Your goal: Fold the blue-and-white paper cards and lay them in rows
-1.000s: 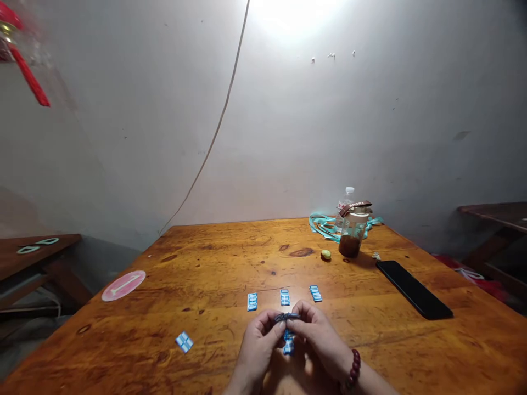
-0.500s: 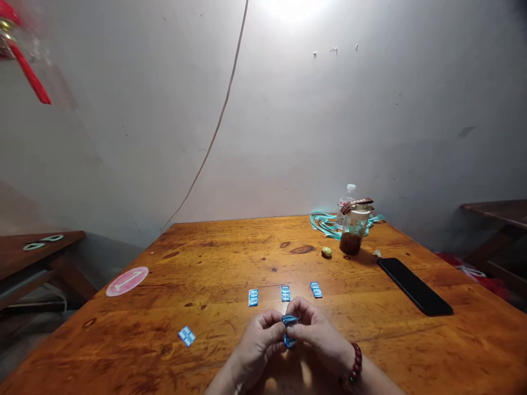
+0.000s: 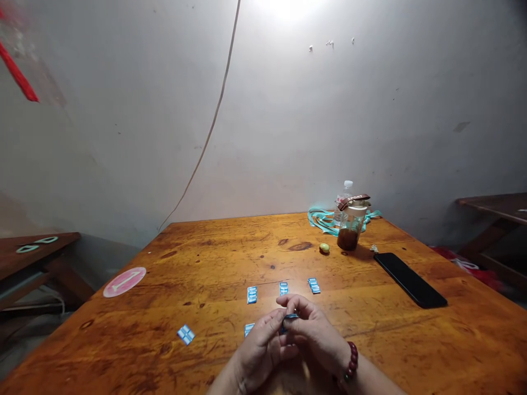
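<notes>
My left hand [image 3: 260, 350] and my right hand [image 3: 313, 333] meet just above the near edge of the wooden table [image 3: 230, 258], fingers pinched together on a small stack of blue cards [image 3: 290, 317]. A red bead bracelet [image 3: 349, 362] circles my right wrist. Beyond my fingers, three blue cards lie face down in a row: a left card [image 3: 252, 294], a middle card [image 3: 284, 288] and a right card [image 3: 314, 285]. Another blue card [image 3: 248, 329] peeks out beside my left thumb. One more card [image 3: 185, 334] lies apart to the left.
A black phone [image 3: 410, 279] lies at the right. Further back stand a jar of brown liquid [image 3: 350, 226], a clear bottle [image 3: 345, 193], a teal lanyard [image 3: 321, 219] and a small green ball [image 3: 324, 248]. A pink round sticker [image 3: 124, 281] marks the left edge.
A blue card now lies on the table by my left thumb. Both hands stay pinched on the card stack, which now sits flatter between my fingers.
</notes>
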The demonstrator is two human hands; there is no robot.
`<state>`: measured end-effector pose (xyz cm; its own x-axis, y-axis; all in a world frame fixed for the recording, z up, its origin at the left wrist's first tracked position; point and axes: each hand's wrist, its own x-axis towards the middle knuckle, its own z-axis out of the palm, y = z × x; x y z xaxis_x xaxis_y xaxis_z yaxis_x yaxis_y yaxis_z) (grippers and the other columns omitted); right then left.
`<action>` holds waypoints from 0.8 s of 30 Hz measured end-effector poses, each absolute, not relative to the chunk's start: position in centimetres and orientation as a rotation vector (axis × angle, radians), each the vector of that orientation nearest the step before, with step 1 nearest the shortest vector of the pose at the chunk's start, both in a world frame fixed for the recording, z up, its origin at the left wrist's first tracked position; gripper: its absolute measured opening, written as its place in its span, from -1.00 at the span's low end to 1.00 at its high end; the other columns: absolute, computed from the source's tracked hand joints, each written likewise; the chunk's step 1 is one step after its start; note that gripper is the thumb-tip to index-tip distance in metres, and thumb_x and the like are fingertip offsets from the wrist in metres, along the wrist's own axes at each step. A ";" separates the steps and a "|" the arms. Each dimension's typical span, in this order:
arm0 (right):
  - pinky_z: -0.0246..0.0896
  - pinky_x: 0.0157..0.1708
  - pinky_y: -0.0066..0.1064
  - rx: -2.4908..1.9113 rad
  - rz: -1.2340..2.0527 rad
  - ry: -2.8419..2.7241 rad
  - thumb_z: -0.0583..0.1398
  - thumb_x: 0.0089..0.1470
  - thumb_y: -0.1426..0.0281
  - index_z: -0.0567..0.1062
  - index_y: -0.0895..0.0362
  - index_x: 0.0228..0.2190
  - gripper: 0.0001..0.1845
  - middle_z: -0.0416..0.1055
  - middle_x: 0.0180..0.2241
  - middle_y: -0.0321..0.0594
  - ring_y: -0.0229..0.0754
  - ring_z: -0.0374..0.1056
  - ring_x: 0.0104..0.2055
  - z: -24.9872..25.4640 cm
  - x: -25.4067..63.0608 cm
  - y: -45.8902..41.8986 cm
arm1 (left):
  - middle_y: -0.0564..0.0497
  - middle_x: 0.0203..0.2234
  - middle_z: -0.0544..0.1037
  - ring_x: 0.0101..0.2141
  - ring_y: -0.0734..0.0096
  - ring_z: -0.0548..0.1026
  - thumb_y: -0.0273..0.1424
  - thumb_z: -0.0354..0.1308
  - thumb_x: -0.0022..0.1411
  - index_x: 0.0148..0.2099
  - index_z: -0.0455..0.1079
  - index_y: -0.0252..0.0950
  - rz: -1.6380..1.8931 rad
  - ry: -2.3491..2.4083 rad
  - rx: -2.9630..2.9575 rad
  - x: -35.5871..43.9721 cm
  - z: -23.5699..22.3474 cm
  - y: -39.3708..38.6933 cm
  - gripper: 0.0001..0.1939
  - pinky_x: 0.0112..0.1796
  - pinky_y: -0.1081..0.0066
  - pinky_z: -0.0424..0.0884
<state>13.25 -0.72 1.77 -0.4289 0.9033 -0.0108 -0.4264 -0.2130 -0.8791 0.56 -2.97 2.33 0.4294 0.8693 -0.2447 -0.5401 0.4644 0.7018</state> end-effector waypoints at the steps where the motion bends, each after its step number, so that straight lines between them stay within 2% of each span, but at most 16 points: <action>1: 0.20 -0.39 -0.50 -0.664 1.807 -1.039 0.26 -0.23 0.42 0.32 0.17 -0.58 -0.82 0.22 -0.19 -0.25 -0.27 0.23 -0.27 1.7 13.2 -0.7 | -0.04 -0.42 0.42 -0.44 0.50 0.42 -0.32 0.06 0.11 -0.22 0.34 -0.35 0.944 0.642 0.572 0.5 2.2 -3.0 -0.77 -0.44 0.54 0.31; 4: 0.19 -0.42 -0.49 -0.618 1.836 -1.014 0.25 -0.20 0.43 0.30 0.15 -0.55 -0.82 0.24 -0.26 -0.28 -0.32 0.25 -0.37 1.4 13.1 -0.6 | 0.00 -0.50 0.41 -0.51 0.56 0.40 -0.35 0.06 0.11 -0.24 0.35 -0.36 0.951 0.646 0.560 0.4 1.7 -2.8 -0.80 -0.47 0.57 0.29; 8: 0.19 -0.44 -0.46 -0.673 1.765 -1.153 0.21 -0.17 0.43 0.29 0.14 -0.53 -0.85 0.26 -0.31 -0.30 -0.33 0.26 -0.43 1.3 13.2 -0.5 | -0.01 -0.51 0.42 -0.52 0.56 0.40 -0.36 0.06 0.11 -0.26 0.35 -0.37 0.937 0.661 0.564 0.1 1.4 -2.7 -0.81 -0.48 0.58 0.28; 10: 0.19 -0.41 -0.44 -0.769 1.593 -1.321 0.18 -0.14 0.45 0.32 0.10 -0.45 -0.87 0.27 -0.36 -0.31 -0.31 0.25 -0.42 1.5 13.5 -0.5 | 0.00 -0.52 0.42 -0.52 0.57 0.39 -0.36 0.06 0.11 -0.27 0.35 -0.37 0.950 0.655 0.551 0.0 1.4 -2.6 -0.82 -0.50 0.60 0.27; 13: 0.16 -0.26 -0.39 -0.871 1.160 -1.608 0.15 -0.11 0.48 0.34 0.04 -0.25 -0.71 0.28 -0.32 -0.27 -0.24 0.23 -0.29 1.9 13.9 -0.7 | 0.03 -0.54 0.42 -0.54 0.59 0.39 -0.37 0.06 0.11 -0.31 0.36 -0.36 0.973 0.652 0.502 -0.1 1.1 -2.5 -0.84 -0.55 0.62 0.25; 16: 0.12 -0.21 -0.39 -0.842 0.874 -1.800 0.09 -0.03 0.47 0.39 0.03 -0.25 -0.76 0.29 -0.29 -0.23 -0.22 0.21 -0.23 2.2 14.0 -0.8 | 0.02 -0.53 0.42 -0.54 0.58 0.39 -0.37 0.06 0.10 -0.31 0.35 -0.37 0.977 0.659 0.466 -0.3 0.8 -2.3 -0.84 -0.54 0.61 0.26; 20: 0.14 -0.27 -0.42 -0.854 0.788 -1.826 0.03 0.04 0.45 0.41 0.07 -0.32 -0.81 0.32 -0.36 -0.21 -0.23 0.23 -0.28 1.9 13.9 -0.8 | 0.01 -0.51 0.42 -0.55 0.59 0.39 -0.36 0.06 0.10 -0.28 0.33 -0.39 0.967 0.680 0.464 -0.3 0.6 -2.2 -0.81 -0.54 0.62 0.26; 24: 0.16 -0.33 -0.44 -0.940 0.852 -1.765 0.06 0.01 0.43 0.37 0.09 -0.24 -0.78 0.33 -0.37 -0.22 -0.24 0.24 -0.33 1.9 14.0 -0.7 | 0.02 -0.54 0.40 -0.57 0.61 0.37 -0.33 0.05 0.11 -0.27 0.32 -0.39 0.964 0.715 0.520 -0.3 0.7 -2.3 -0.79 -0.55 0.62 0.24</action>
